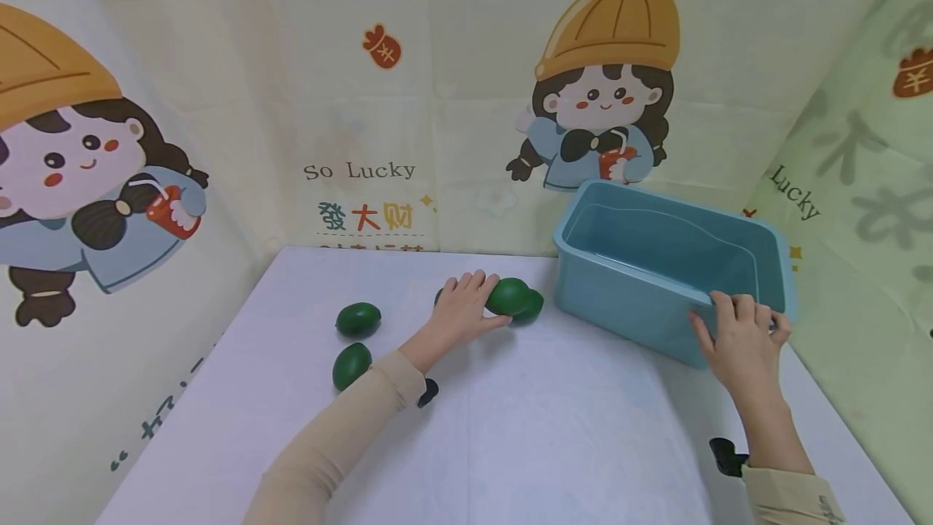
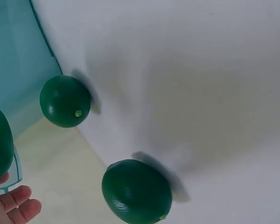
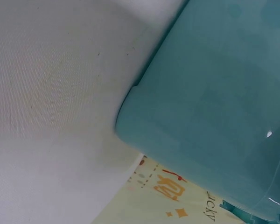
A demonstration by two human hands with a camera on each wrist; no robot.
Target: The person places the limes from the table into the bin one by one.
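My left hand (image 1: 461,310) holds a green lime (image 1: 508,296) between thumb and fingers. In the left wrist view that lime shows at the left edge, with fingertips (image 2: 19,198) below it. Just behind it in the head view is a second lime (image 1: 531,309), lying on the table close to the bin's side. Another lime (image 2: 136,191) lies beyond the hand, mostly covered by it in the head view. My right hand (image 1: 747,351) grips the near rim of the blue bin (image 1: 627,298) toward its right end, thumb outside, fingers over the edge.
Two more limes, one farther back (image 1: 358,319) and one nearer (image 1: 351,366), lie on the white table (image 1: 554,428) left of my left forearm. Cream cloth walls (image 1: 350,104) with cartoon prints enclose the back and sides. The bin stands at the back right.
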